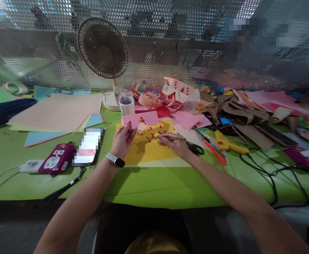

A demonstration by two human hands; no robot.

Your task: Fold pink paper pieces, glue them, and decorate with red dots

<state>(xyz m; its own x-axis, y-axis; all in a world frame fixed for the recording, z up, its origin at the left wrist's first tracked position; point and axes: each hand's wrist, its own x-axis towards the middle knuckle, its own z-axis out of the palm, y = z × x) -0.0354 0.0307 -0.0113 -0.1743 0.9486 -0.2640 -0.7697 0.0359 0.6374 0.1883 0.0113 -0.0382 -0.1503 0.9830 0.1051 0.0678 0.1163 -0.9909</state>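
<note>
My left hand (pixel 123 140) holds the left end of a pink paper strip (pixel 149 118), with a red piece on it near my fingertips. My right hand (pixel 174 144) is closed round slim metal tweezers (pixel 179 138), their tip pointing left, just above a yellow sheet (pixel 141 153). Small red pieces (pixel 159 131) and a few blue ones lie scattered over that sheet. A white cup (pixel 127 105) stands just behind the strip.
Behind are a fan (pixel 103 47) and a heap of cut paper (pixel 179 90). At left lie a phone (pixel 88 146) and a purple power strip (pixel 56 158). Black scissors (pixel 197 149), a red-handled cutter (pixel 215 151), a yellow glue gun (pixel 230 144) and cables lie at right.
</note>
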